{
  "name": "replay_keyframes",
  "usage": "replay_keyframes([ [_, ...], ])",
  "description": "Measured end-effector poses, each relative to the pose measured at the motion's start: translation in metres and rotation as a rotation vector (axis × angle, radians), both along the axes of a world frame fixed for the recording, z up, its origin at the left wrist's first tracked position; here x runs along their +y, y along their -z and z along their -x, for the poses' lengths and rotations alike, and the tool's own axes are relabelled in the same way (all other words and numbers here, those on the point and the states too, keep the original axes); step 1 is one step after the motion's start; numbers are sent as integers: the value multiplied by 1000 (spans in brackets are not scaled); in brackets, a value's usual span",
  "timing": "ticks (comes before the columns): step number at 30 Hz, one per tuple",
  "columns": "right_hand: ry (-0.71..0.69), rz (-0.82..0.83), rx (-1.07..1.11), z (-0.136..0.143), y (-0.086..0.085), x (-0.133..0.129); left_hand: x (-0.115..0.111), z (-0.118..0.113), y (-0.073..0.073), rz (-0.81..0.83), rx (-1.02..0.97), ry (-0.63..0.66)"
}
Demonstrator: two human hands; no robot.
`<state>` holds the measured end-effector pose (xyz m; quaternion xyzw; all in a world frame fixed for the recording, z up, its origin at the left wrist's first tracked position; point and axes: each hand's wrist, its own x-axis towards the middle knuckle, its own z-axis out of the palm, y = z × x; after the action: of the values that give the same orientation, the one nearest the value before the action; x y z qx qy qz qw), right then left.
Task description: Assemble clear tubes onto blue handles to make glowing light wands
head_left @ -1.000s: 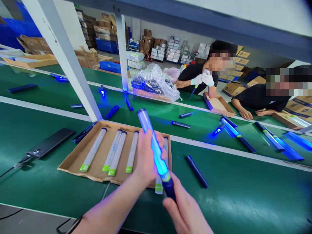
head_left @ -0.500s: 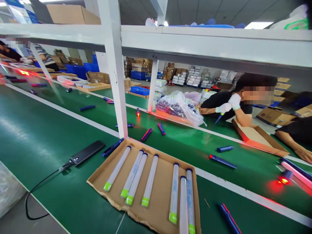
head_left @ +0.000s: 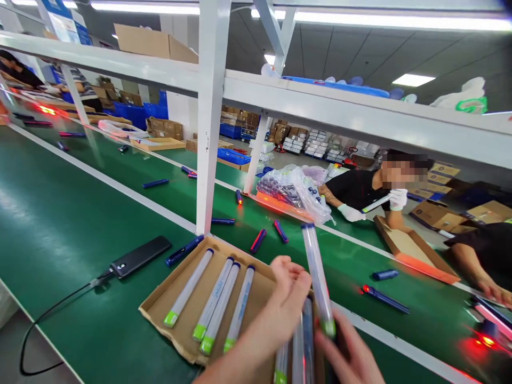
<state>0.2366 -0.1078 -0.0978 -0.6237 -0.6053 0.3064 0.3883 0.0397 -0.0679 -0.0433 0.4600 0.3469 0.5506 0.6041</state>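
Green worktop point(head_left: 80, 213) bears cardboard tray point(head_left: 262, 282) w/ clear tubes point(head_left: 190, 288). L hand point(head_left: 290, 285) released, fingers part-curled, over tray's R side; R hand point(head_left: 348, 346) grasps upright-ish, tilted tube point(head_left: 316, 266) by green-banded lower end, just beside L hand.

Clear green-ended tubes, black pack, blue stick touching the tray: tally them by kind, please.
Tubes: 8 (7 in the tray, three of them partly hidden; 1 in the right hand)
Black pack: 1
Blue stick: 1
Total: 10
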Motion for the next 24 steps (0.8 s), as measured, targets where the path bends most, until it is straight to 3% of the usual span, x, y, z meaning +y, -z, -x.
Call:
replay_keyframes([
  [2, 165, 22, -143, -12, -19, 59, 21, 31, 1, -123, 579, -95],
  [4, 272, 73, -211, -32, -35, 113, 32, 57, 11, -86, 1145, -107],
  [6, 361, 145, -271, -48, -40, 154, 34, 73, 26, -6, 1492, -78],
  [9, 451, 240, -346, -48, -31, 188, 31, 80, 45, -4, 1643, -24],
  [12, 429, 282, -364, -11, -11, 211, 31, 77, 55, -12, 1666, 10],
  [14, 355, 321, -331, 25, 1, 227, 33, 77, 58, -7, 1618, 6],
  [16, 283, 378, -267, 57, 8, 240, 33, 79, 57, -25, 1409, -8],
  [19, 218, 417, -133, 77, 3, 245, 34, 85, 46, 55, 714, -44],
  [22, 153, 351, 43, 64, -19, 214, 40, 86, 24, 275, 18, -129],
  [24, 80, 292, 174, 50, -36, 169, 46, 81, 9, 357, -297, -154],
])
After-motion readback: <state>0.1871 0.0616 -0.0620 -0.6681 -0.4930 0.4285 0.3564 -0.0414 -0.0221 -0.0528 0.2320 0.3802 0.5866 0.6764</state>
